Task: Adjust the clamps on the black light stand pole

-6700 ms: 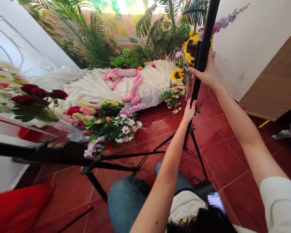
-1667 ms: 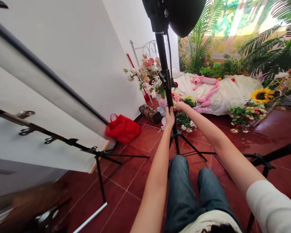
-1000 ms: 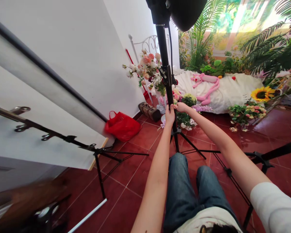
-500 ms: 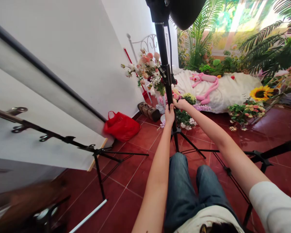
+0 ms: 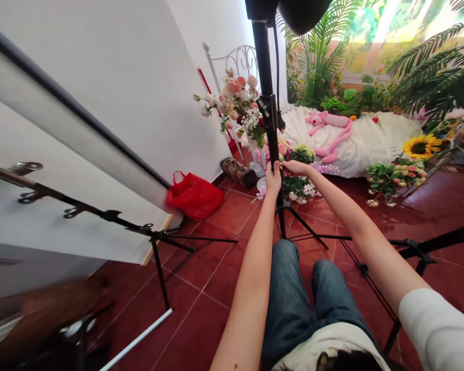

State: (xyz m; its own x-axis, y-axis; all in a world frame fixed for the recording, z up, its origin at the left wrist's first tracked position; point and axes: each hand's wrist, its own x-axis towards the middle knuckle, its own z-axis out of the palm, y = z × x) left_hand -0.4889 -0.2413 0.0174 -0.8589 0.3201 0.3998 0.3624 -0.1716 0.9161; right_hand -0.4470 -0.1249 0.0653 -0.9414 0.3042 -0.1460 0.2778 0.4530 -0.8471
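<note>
A black light stand (image 5: 271, 139) rises upright before me, its tripod legs spread on the floor and a dark lamp head (image 5: 302, 14) at its top, cut off by the frame. My left hand (image 5: 272, 179) is closed round the pole's left side, below a clamp collar (image 5: 268, 111). At the same height, my right hand (image 5: 295, 168) has its fingers pinched together against the pole's right side. A small dark part of the stand shows at those fingertips, mostly hidden. The pole passes between my hands and down beyond my knees (image 5: 286, 257).
Left stands a black backdrop stand (image 5: 112, 215) with a rolled backdrop; a red bag (image 5: 195, 196) lies by the wall. Behind are flowers (image 5: 235, 98), a brown case (image 5: 237, 172) and a pink plush toy (image 5: 334, 129) on white cloth. Another stand's legs (image 5: 413, 250) spread at right.
The view has shifted slightly, so the pole and both hands appear a little farther right. My left hand keeps its hold on the pole; my right fingers stay pinched beside it.
</note>
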